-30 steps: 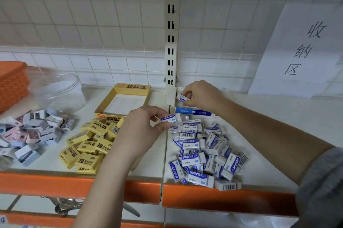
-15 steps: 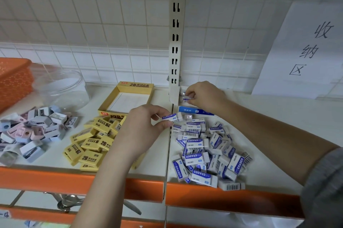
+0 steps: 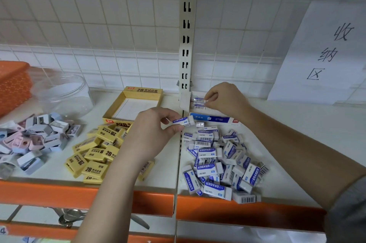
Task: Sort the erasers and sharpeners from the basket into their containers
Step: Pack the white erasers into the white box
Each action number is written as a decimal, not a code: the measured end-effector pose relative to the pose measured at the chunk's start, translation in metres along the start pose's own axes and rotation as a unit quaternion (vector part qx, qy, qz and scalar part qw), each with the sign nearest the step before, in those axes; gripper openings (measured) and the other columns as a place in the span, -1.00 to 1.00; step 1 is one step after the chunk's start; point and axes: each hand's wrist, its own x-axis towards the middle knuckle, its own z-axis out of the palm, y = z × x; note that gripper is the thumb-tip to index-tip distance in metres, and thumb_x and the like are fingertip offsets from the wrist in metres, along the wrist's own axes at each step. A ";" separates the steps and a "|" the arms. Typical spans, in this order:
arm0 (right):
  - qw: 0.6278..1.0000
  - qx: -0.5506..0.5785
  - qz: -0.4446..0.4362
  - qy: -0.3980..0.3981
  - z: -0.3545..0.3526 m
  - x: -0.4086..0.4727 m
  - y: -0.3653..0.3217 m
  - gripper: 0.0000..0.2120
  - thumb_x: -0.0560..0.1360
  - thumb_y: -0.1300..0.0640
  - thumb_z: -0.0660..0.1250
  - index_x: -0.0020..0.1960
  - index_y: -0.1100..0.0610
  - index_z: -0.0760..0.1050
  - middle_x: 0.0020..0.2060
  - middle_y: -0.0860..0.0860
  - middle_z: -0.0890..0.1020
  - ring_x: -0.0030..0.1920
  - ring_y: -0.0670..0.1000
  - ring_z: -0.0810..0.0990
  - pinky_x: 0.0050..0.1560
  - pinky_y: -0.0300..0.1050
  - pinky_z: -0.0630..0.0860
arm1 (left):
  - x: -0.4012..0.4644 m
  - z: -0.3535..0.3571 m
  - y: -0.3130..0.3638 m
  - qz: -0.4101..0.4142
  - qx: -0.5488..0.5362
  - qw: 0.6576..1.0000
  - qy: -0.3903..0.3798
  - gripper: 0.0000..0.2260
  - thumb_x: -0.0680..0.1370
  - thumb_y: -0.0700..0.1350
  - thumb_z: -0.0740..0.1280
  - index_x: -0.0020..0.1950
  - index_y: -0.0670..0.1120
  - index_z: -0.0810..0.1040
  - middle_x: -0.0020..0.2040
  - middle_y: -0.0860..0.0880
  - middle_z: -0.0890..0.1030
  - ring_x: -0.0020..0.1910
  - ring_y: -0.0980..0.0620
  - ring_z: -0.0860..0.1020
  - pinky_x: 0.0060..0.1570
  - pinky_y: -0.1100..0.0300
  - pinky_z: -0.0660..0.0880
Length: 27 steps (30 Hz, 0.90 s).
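My left hand (image 3: 156,131) pinches a white eraser with a blue sleeve (image 3: 183,121) above the shelf seam. My right hand (image 3: 225,98) pinches another white-and-blue eraser (image 3: 199,100) inside the blue-fronted eraser box (image 3: 212,118) at the back, where one more eraser lies beneath it. A pile of white-and-blue erasers (image 3: 219,165) lies in front of the box. Yellow 2B erasers (image 3: 95,155) sit heaped before their open yellow box (image 3: 136,104). Grey, pink and blue sharpeners (image 3: 29,139) lie at the left.
A clear plastic jar (image 3: 63,94) and an orange basket (image 3: 13,84) stand at the back left. A slotted shelf upright (image 3: 187,44) rises between the two shelf boards. The shelf's orange front lip (image 3: 227,209) runs below. A paper sign (image 3: 326,52) hangs at the right.
My right hand has lowered its eraser into the box at the back. My left hand has kept its eraser almost in place.
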 end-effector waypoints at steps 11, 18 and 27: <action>0.989 0.121 0.025 0.085 -0.032 -0.069 0.012 -0.92 0.48 0.13 0.39 -0.18 0.02 0.63 -0.32 -0.14 0.65 -0.28 -0.06 0.63 -0.37 -0.52 0.41 | 0.025 0.010 0.012 0.030 -0.023 0.999 0.039 -0.90 0.46 -0.07 0.44 -0.06 0.06 0.57 -0.23 0.31 0.46 -0.19 0.35 0.42 -0.24 0.59 0.28; 0.945 0.323 0.042 0.007 -0.044 -0.100 -0.019 -0.89 0.48 -0.05 0.35 -0.19 -0.11 0.63 -0.30 -0.15 0.66 -0.35 -0.26 0.55 -0.35 -0.43 0.43 | 0.013 0.039 0.040 0.103 -0.062 0.976 0.180 -0.80 0.40 0.03 0.48 -0.02 0.03 0.65 -0.15 0.13 0.61 -0.15 0.11 0.46 -0.24 0.38 0.29; 0.891 0.432 0.139 -0.005 -0.040 -0.085 -0.005 -0.87 0.50 0.07 0.37 -0.20 0.05 0.63 -0.30 0.03 0.54 -0.27 -0.04 0.37 -0.41 -0.28 0.22 | 0.010 0.047 0.041 0.096 -0.043 0.979 0.177 -0.68 0.37 0.03 0.49 0.09 -0.01 0.65 -0.03 0.05 0.65 -0.01 0.06 0.52 -0.08 0.38 0.29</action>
